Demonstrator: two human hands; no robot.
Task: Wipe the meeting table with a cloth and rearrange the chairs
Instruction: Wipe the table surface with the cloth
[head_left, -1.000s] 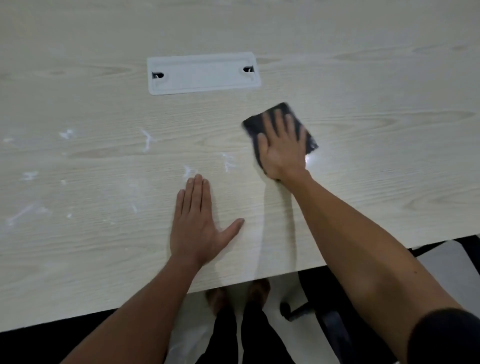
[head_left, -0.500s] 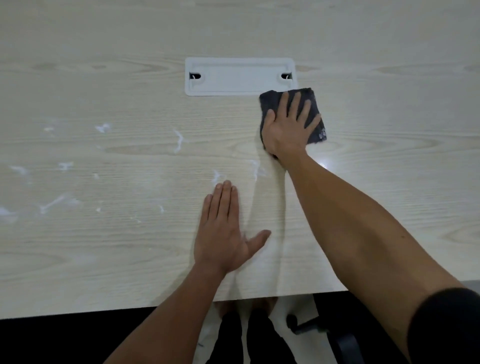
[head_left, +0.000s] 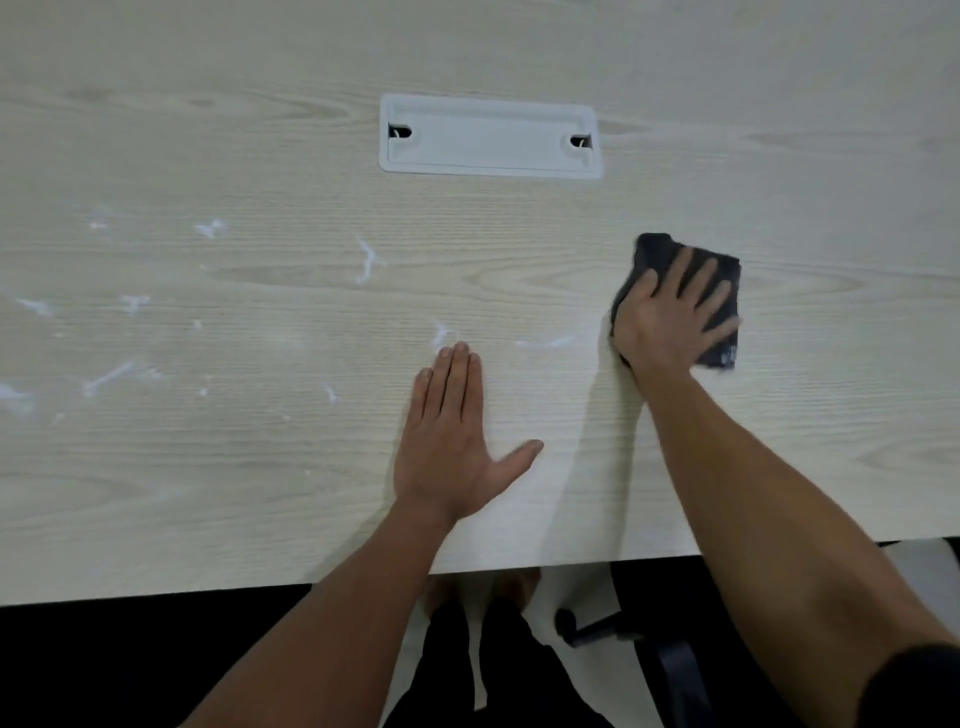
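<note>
The dark cloth (head_left: 675, 283) lies flat on the pale wood-grain table (head_left: 779, 441), to the right of centre and nearer than the white cable cover (head_left: 491, 136) set into the top. The right hand (head_left: 667, 317) presses down on the cloth, fingers straight and fanned over it. The left hand (head_left: 454, 452) rests flat on the bare tabletop near the front edge, fingers together and thumb out to the side. White smears (head_left: 366, 260) streak the surface left of both hands. Below the table edge, part of a chair base (head_left: 597, 631) shows on the floor.
</note>
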